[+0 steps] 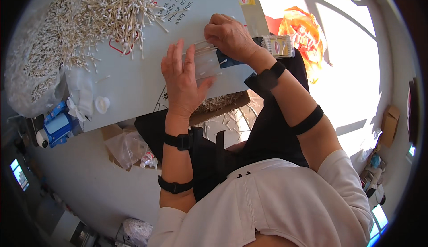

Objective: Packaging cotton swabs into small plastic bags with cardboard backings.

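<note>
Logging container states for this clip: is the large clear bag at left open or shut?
Open: cotton swabs spill from the clear bag onto the table.

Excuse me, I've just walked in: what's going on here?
A person in a white top is busy with a few white-tipped cotton swabs at what looks like a small clear plastic bag on the grey table. The left hand is beside the bag, fingers spread; the right hand is at the swabs, its grip hidden. A large loose heap of swabs lies upper left; small white packets are stacked near the table's right edge.
</note>
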Demonstrator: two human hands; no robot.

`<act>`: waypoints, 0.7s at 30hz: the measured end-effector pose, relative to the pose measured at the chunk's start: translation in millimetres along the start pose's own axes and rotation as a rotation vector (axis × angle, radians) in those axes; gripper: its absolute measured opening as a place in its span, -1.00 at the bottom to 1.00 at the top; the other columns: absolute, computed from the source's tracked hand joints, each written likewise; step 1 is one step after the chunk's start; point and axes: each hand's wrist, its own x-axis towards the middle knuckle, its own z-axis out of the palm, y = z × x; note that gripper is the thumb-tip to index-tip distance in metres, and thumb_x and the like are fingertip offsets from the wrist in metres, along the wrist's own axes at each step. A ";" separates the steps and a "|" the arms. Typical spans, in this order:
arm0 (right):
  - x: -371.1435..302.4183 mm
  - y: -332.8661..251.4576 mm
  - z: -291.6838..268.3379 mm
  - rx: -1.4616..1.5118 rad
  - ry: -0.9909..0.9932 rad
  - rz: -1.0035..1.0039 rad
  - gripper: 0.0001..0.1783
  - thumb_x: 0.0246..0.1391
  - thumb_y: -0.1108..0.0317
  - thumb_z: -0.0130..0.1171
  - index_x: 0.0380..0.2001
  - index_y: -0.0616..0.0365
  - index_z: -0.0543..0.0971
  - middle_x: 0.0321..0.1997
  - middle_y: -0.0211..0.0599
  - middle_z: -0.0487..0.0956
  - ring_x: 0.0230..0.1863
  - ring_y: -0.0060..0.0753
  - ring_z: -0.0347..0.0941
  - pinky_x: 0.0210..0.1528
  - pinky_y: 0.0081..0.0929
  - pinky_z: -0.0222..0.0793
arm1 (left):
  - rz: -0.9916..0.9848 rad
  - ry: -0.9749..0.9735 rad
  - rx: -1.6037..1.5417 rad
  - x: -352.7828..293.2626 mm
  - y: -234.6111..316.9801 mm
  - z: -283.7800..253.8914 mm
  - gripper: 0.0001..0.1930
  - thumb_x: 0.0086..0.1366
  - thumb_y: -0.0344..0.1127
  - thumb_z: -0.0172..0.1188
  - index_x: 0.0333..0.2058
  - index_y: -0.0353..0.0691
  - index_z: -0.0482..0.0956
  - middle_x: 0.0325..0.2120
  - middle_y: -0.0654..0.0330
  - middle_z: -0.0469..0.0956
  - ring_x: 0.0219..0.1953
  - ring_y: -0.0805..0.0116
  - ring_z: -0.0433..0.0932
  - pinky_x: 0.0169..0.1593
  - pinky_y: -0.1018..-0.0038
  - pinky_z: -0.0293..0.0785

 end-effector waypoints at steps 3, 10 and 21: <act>-9.9 -6.2 0.5 0.055 0.006 -0.071 -0.89 -0.06 0.45 0.21 -0.50 0.16 0.46 -0.36 -0.28 0.42 -0.23 -0.10 0.42 -0.19 -0.24 0.38 | -0.058 -0.048 0.080 -11.3 0.9 11.9 -0.16 0.08 -0.18 0.36 0.28 -0.26 0.13 0.32 -0.07 0.02 0.35 -0.14 0.01 0.32 -0.07 -0.04; -29.8 -24.8 8.2 0.517 0.275 0.178 -0.84 0.10 0.53 0.06 -0.23 0.24 0.55 -0.02 -0.17 0.51 -0.01 -0.20 0.47 0.03 -0.40 0.37 | -0.032 0.100 -0.173 7.6 -4.6 36.6 -0.25 0.22 -0.21 0.24 0.29 -0.33 0.09 0.32 -0.12 0.02 0.35 -0.12 0.03 0.35 0.06 -0.02; -48.2 -46.5 32.2 0.808 0.596 0.389 -0.71 0.30 0.44 -0.06 0.03 0.32 0.44 0.21 -0.14 0.40 0.19 -0.31 0.33 0.21 -0.50 0.20 | -0.378 0.493 -0.913 26.5 13.2 53.4 -0.49 0.41 -0.19 -0.01 0.23 -0.32 0.18 0.21 0.02 0.23 0.24 0.16 0.22 0.28 0.25 0.15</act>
